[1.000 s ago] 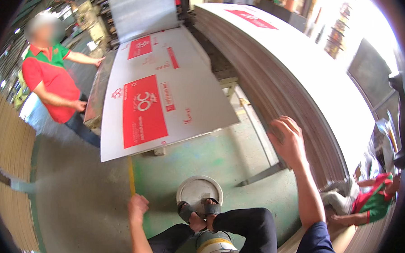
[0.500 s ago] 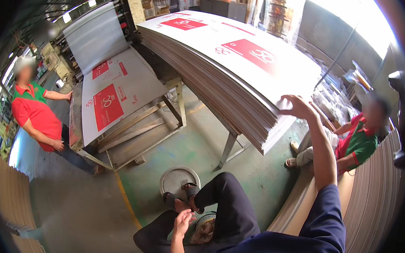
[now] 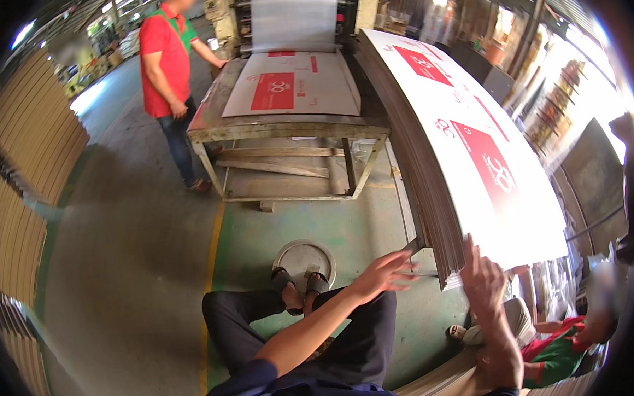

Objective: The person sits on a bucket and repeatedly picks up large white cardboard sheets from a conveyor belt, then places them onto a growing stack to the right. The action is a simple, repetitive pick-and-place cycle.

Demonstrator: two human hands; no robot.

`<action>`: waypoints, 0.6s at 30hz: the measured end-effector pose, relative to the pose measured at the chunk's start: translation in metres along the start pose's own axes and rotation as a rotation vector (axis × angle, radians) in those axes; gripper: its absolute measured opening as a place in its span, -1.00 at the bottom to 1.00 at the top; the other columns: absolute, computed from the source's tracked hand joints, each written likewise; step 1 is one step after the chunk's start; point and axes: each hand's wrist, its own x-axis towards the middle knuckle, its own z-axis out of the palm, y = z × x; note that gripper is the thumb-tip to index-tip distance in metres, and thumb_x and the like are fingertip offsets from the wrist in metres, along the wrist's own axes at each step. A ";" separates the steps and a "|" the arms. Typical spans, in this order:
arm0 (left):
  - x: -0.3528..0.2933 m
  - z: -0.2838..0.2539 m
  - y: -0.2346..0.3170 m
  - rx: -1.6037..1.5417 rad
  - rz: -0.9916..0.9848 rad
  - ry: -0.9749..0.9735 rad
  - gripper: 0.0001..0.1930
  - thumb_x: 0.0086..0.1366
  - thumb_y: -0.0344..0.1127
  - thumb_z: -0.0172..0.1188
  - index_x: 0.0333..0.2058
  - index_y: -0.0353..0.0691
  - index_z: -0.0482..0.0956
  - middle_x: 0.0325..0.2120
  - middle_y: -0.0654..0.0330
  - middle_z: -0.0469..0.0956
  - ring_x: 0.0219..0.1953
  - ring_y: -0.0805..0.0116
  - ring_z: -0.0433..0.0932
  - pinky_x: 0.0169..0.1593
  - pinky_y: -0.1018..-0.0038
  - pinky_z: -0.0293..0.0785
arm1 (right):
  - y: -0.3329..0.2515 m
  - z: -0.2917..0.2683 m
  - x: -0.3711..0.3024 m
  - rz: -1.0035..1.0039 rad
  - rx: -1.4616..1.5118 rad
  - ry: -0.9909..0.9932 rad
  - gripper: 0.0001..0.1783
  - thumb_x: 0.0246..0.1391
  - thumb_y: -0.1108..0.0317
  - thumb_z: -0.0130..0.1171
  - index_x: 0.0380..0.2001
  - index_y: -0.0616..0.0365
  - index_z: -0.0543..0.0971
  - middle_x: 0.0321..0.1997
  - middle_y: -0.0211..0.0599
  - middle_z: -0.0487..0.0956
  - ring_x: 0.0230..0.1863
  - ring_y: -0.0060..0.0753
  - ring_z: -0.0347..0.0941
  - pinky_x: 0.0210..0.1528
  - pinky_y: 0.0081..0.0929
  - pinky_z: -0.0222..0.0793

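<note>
To my right rises a tall stack of printed cardboard sheets (image 3: 498, 222), white on top with red blocks and white markings. At its near edge is my right hand (image 3: 485, 281), its index finger stretched along the top sheet and the other fingers partly bent; nothing shows in its grip. My left hand (image 3: 383, 276) is in the air over my right knee, left of the stack's near corner. Its fingers are spread and it holds nothing. Another printed sheet (image 3: 319, 92) lies on a metal-framed table (image 3: 286, 131) ahead.
A person in a red and green shirt (image 3: 164, 70) stands left of the table by a machine (image 3: 295, 18). Another person (image 3: 564, 353) sits at lower right. Brown cardboard stacks (image 3: 38, 125) line the left. My feet rest on a round grey plate (image 3: 304, 249).
My view has turned right, so the table and stack stand differently in it. My left hand has come up from my lap toward the stack. My right hand stays by the stack's near edge.
</note>
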 end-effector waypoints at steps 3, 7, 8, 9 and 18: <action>0.040 0.040 0.019 0.011 0.044 -0.016 -0.52 0.28 -0.14 0.18 0.05 -0.35 0.35 -0.15 0.07 0.51 -0.17 0.33 0.52 -0.12 0.41 0.48 | -0.059 -0.036 0.009 -0.069 0.229 0.021 -0.39 -0.01 0.21 0.21 0.15 0.10 0.41 -0.10 -0.30 0.60 -0.24 -0.45 0.54 -0.23 -0.46 0.46; 0.011 0.029 0.043 0.182 0.188 0.181 -0.73 0.19 -0.34 0.25 -0.19 -0.39 0.54 -0.30 0.14 0.58 -0.32 0.43 0.53 -0.22 0.50 0.45 | -0.030 -0.005 -0.017 0.019 0.736 -0.138 -0.40 0.02 0.18 0.25 0.13 0.15 0.41 0.04 -0.16 0.53 0.07 -0.21 0.44 0.12 -0.26 0.32; -0.011 0.014 0.051 0.250 0.217 0.287 -0.67 0.16 -0.31 0.26 -0.15 -0.41 0.55 -0.31 0.13 0.60 -0.33 0.41 0.54 -0.20 0.47 0.46 | -0.007 0.008 -0.035 0.154 0.715 -0.131 -0.38 0.04 0.16 0.25 0.14 0.17 0.38 0.11 -0.09 0.48 0.17 -0.13 0.37 0.24 -0.20 0.21; -0.040 -0.013 0.069 0.436 0.110 0.339 -0.61 0.15 -0.24 0.27 -0.13 -0.41 0.54 -0.30 0.11 0.61 -0.31 0.38 0.57 -0.15 0.47 0.48 | 0.021 0.023 -0.053 0.495 0.848 -0.111 -0.33 0.07 0.09 0.20 0.19 0.18 0.33 0.20 -0.04 0.38 0.24 -0.04 0.26 0.31 -0.16 0.08; -0.332 -0.140 0.084 0.333 -0.021 0.652 -0.52 0.18 -0.35 0.28 0.05 -0.36 0.41 -0.12 0.17 0.54 -0.09 0.43 0.49 0.02 0.47 0.38 | -0.021 -0.005 -0.242 1.297 0.612 -0.251 -0.34 0.17 -0.27 -0.15 -0.19 0.12 0.59 -0.29 -0.07 0.59 -0.23 -0.13 0.48 -0.09 -0.27 0.38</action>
